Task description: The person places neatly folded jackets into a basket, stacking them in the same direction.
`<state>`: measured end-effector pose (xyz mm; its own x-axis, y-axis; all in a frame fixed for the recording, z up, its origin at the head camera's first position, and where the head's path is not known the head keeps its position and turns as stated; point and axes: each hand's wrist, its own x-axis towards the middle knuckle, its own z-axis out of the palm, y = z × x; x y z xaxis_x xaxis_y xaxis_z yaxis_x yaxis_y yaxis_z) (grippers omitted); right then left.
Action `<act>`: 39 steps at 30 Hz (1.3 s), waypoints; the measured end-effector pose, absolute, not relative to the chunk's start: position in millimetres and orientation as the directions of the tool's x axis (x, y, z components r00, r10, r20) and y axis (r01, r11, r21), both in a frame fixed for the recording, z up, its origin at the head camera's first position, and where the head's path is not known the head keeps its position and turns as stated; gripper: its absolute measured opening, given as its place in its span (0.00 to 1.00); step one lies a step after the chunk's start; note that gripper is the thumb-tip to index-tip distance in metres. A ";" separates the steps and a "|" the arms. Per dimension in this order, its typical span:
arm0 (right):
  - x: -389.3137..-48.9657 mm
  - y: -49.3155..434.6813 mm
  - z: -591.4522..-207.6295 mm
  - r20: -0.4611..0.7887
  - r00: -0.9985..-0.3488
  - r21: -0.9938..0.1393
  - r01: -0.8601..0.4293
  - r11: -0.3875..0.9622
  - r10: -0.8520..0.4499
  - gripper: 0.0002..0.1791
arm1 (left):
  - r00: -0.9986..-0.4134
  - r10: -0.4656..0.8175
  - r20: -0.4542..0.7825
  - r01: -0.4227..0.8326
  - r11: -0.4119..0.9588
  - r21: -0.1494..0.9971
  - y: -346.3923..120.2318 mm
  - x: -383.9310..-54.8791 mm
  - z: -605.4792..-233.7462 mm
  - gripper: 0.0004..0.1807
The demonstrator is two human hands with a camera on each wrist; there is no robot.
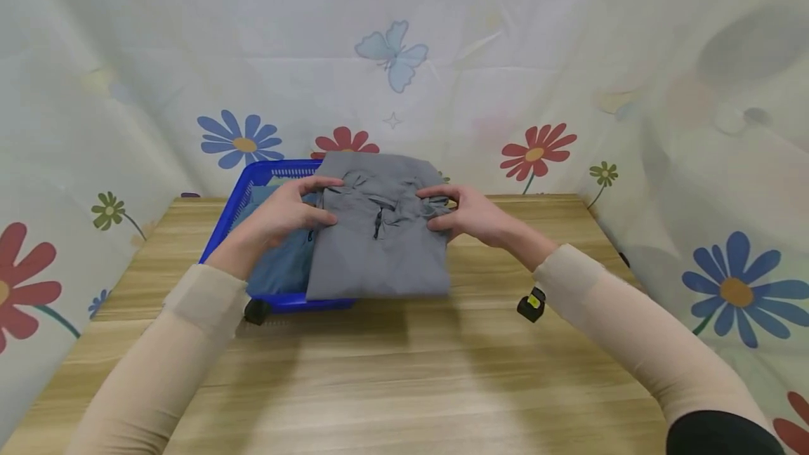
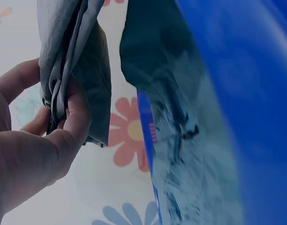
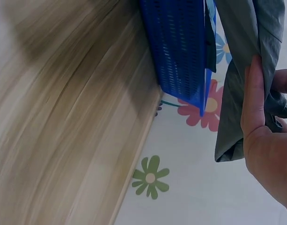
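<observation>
A folded grey jacket [image 1: 379, 258], with gathered fabric and a short dark zip pull near its upper middle, hangs above the table in both hands. My left hand [image 1: 281, 213] grips its left edge, fingers and thumb pinching the folded layers, as the left wrist view shows. On the opposite edge, my right hand [image 1: 474, 216] pinches the cloth between thumb and fingers. Behind and under the jacket's left side stands a blue plastic basket [image 1: 222, 230]. Folded blue clothing [image 1: 281, 265] lies in it, partly covered by the jacket and left hand.
The basket stands toward the left rear of a wood-grain table [image 1: 404, 378]. A white curtain [image 1: 455, 90] printed with flowers and a butterfly hangs behind and around the table. Small black devices [image 1: 531, 305] show beside both wrists.
</observation>
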<state>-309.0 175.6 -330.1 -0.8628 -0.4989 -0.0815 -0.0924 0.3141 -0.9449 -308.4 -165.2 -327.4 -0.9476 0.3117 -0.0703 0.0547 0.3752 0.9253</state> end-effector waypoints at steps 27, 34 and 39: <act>-327.3 97.3 -328.8 -0.047 -0.842 -0.969 -0.092 0.230 -0.538 0.31 | -0.934 0.325 -0.151 -0.023 0.365 0.931 -250.1 -324.0 -326.3 0.39; -332.3 77.7 -333.1 -0.035 -0.849 -0.973 -0.092 0.213 -0.528 0.31 | -0.929 0.334 -0.159 -0.012 0.402 0.916 -271.3 -328.7 -323.8 0.40; -333.9 65.1 -338.2 -0.033 -0.848 -0.972 -0.096 0.215 -0.528 0.31 | -0.927 0.331 -0.175 -0.012 0.439 0.898 -284.0 -330.2 -322.8 0.40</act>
<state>-333.9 65.1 -338.2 -0.8485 -0.5282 -0.0332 -0.0959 0.2152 -0.9719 -330.2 -284.0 -322.8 -0.9273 0.3313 -0.1745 -0.0123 0.4389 0.8985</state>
